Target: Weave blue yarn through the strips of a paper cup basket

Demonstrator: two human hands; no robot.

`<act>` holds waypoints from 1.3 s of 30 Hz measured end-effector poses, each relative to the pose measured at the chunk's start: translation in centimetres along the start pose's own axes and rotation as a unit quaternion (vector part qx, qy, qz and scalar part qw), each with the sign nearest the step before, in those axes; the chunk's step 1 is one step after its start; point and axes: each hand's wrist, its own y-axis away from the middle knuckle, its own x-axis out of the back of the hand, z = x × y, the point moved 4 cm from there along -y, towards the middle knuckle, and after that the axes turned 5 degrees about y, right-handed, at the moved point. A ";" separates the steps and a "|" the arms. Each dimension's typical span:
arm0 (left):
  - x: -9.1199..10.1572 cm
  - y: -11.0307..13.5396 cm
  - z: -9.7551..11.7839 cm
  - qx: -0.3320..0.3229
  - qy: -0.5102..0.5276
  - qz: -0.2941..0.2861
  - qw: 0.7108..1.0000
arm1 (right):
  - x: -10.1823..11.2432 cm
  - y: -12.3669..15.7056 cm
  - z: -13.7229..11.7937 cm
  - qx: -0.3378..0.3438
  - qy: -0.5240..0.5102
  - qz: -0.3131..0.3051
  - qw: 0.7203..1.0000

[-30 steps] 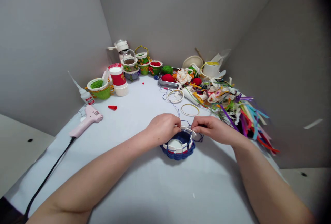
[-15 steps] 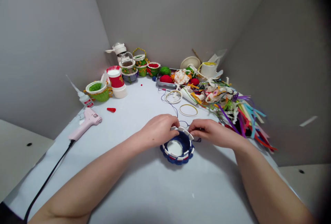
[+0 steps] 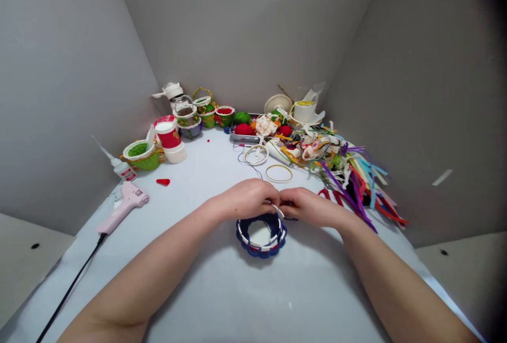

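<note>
A small round basket [image 3: 261,250], dark blue yarn woven between upright white strips, stands on the table in front of me. My left hand [image 3: 253,197] is closed on its far rim, thumb inside and fingers behind. At the far right of the rim, my right hand [image 3: 303,205] has its fingers pinched together against a white strip, meeting the left fingertips. Dark blue yarn [image 3: 292,219] shows under the right fingers; their tips are partly hidden. A thin length of yarn [image 3: 257,172] runs back across the table behind the left hand.
Red-handled scissors [image 3: 336,197] lie beyond my right hand, by a heap of coloured ribbons [image 3: 356,174]. Two hoops [image 3: 279,173] lie behind. A tray [image 3: 242,137] holds yarn balls. At left are a pink glue gun [image 3: 125,206], a glue bottle [image 3: 123,169] and a green basket [image 3: 143,159].
My right hand has come left, closing the gap to the left hand at the basket's far rim. The view has shifted, so the scissors' red handles now show more.
</note>
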 end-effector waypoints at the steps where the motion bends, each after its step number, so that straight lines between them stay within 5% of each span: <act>1: -0.2 0.0 -0.1 0.009 -0.006 0.009 1.000 | 0.2 0.1 -0.1 -0.001 0.013 0.013 1.000; 8: -0.3 1.7 -0.3 0.164 -0.109 0.099 0.976 | 2.6 1.8 -2.5 -0.049 0.087 0.205 0.974; 14: -0.3 2.2 -0.3 0.234 -0.135 0.109 0.957 | 1.6 2.2 -4.7 -0.084 0.112 0.214 0.967; 28: -0.7 2.5 0.0 0.233 -0.136 0.090 0.959 | 1.0 1.1 -3.9 -0.174 0.169 0.144 0.959; 34: -0.4 1.1 0.9 0.126 -0.086 0.123 0.981 | 0.7 1.0 -4.0 -0.156 0.191 0.150 0.957; 39: -0.6 0.1 0.3 0.127 -0.083 0.119 0.981 | 0.3 1.3 -3.5 -0.187 0.191 0.172 0.948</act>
